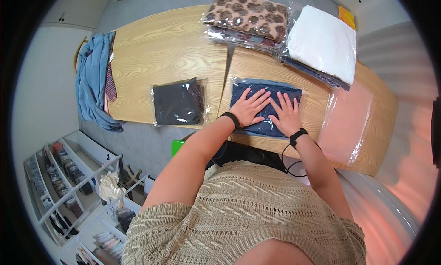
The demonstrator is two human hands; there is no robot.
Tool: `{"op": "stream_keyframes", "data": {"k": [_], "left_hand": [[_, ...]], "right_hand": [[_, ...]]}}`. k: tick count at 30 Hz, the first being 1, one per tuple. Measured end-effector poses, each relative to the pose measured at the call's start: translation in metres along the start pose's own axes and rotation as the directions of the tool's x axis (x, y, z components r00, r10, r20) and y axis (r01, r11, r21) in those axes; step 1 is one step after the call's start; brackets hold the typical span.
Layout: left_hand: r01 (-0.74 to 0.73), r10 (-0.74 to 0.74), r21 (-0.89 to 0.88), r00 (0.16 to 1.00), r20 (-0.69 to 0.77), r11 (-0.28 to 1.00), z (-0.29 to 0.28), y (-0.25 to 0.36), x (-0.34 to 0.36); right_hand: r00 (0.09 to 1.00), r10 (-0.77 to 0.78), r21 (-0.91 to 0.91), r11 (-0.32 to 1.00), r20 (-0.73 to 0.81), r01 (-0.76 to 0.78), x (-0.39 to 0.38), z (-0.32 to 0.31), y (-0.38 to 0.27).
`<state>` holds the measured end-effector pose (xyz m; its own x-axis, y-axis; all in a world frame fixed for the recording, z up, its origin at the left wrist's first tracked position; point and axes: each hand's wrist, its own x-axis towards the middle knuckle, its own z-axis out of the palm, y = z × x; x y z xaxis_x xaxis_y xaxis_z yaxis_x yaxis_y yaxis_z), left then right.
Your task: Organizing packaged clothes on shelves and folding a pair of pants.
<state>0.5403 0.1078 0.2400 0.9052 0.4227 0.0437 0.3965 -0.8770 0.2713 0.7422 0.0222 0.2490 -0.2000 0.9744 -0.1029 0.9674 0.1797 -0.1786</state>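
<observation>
Navy garment [266, 111] by near edge of table [316, 113] seems bagged, smoothing unfinished: left hand [249, 110] and right hand [287, 120] lie flat, gripping nothing.

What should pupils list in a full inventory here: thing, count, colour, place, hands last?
Tabletops: at least two, wood, centre
Navy bundle: one, navy, bagged, centre
Dark bundle: one, blackish, bagged, further left
Spotted pile: one, pink and brown, far edge
White pile: one, white on top, far right
Plastic bag: one, pinkish, right end
Draped clothes: several, mostly light blue, left end
Yellow item: one, yellow, upper right
Rack: one, white, lower left
Green object: one, green, below tabletops
Cable: one, black, near edge
Cabinet: one, white, upper left
Wristbands: two, black, one per wrist
Knitted top: one, beige, worn
Left hand and right hand: two, both bare, on navy bundle
</observation>
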Motion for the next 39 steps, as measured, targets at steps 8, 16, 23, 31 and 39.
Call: {"op": "stream_keyframes", "data": {"k": [8,16,23,31,39], "left_hand": [[0.095,-0.122,-0.278,0.989,-0.083,0.956,-0.069,0.011,-0.047],[0.234,-0.356,-0.503,0.920,-0.161,0.832,-0.079,-0.004,-0.089],[0.443,-0.563,-0.482,0.816,-0.134,0.756,-0.082,0.024,-0.096],[0.508,-0.679,-0.540,0.713,-0.173,0.671,-0.073,0.066,-0.057],[0.513,-0.689,-0.559,0.708,-0.154,0.652,-0.074,0.085,-0.035]], "right_hand": [[0.973,0.087,0.320,0.947,-0.214,-0.014,-0.031,-0.089,-0.015],[0.553,0.796,0.908,0.390,-0.247,-0.156,-0.032,-0.163,0.125],[0.430,0.874,0.943,0.306,-0.225,-0.128,0.024,-0.172,0.239],[0.521,0.846,0.780,0.402,-0.115,-0.479,0.064,-0.171,0.303],[0.545,0.838,0.979,0.136,-0.031,-0.153,0.092,-0.164,0.314]]}}
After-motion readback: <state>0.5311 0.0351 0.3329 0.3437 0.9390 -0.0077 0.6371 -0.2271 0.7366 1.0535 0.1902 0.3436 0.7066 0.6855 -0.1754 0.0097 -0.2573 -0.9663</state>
